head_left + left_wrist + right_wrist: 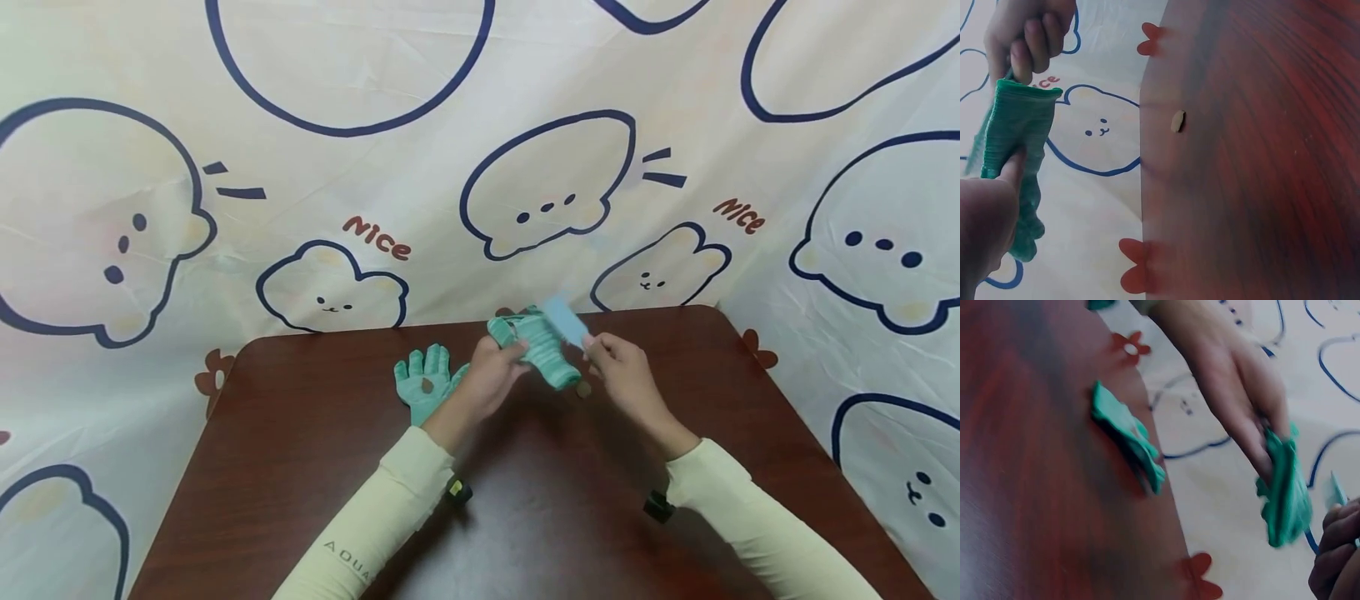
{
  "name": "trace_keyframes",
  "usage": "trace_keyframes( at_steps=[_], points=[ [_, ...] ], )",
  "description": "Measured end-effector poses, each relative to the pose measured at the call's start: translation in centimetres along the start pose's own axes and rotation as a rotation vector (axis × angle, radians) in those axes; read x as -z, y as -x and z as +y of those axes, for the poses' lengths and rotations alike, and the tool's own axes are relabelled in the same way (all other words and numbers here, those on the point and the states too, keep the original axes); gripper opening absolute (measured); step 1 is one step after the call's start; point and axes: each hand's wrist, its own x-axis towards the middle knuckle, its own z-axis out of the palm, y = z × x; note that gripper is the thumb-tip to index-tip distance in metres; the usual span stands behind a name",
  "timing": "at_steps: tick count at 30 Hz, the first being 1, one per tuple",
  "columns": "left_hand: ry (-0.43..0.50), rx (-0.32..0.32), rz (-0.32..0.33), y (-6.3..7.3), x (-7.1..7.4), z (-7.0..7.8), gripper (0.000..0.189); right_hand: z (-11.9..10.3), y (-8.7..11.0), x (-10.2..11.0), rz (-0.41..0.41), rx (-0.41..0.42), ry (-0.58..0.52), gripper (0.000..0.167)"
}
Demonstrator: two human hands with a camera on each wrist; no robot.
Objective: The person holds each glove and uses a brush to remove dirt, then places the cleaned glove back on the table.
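A green knitted glove [551,354] is held up over the far part of the table, pinched between the thumb and fingers of my left hand [491,375]. In the left wrist view its cuff [1025,92] faces the other hand. My right hand [622,371] grips a pale blue tool [564,319] with a flat rectangular head, blurred and held against or just beside the glove; I cannot tell whether they touch. Left of my left hand, a second green glove [423,387] lies on the table with its fingers pointing away. A small brown patch [427,385] shows on it.
A dark reddish-brown table [315,500] with rounded far corners is below the hands. One small tan piece [1177,121] lies on it near the far edge. Cloth printed with cartoon animals [420,183] hangs behind and on both sides.
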Motion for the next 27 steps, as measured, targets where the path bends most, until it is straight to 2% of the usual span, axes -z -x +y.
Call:
trace_keyframes(
  at_steps=[4, 11, 14, 18, 21, 24, 27],
  points=[
    [0.010, -0.002, -0.030, -0.1, 0.0, 0.2, 0.013, -0.2, 0.3, -0.5, -0.063, -0.006, 0.001, 0.054],
    [-0.012, 0.024, -0.044, -0.2, -0.1, -0.1, 0.040, -0.2, -0.4, -0.3, 0.000, -0.022, 0.078, 0.050],
    [-0.005, 0.020, -0.033, -0.3, -0.3, -0.3, 0.045, -0.1, -0.7, -0.2, 0.022, -0.021, 0.090, 0.049],
    [0.006, 0.029, -0.025, -0.4, -0.6, -0.4, 0.019, 0.2, -1.0, 0.0, 0.065, -0.028, 0.107, 0.049],
    [-0.019, 0.049, -0.006, -0.3, -0.6, -0.4, 0.003, 0.5, -1.0, 0.2, 0.091, -0.052, 0.094, 0.049],
    [-0.035, 0.053, 0.036, -0.1, -0.3, -0.3, 0.006, 0.4, -0.8, 0.3, 0.080, -0.055, 0.040, 0.049],
    [-0.016, 0.034, 0.054, -0.2, -0.1, -0.3, 0.003, -0.1, -0.4, 0.1, 0.008, -0.028, -0.017, 0.051]
  ],
)
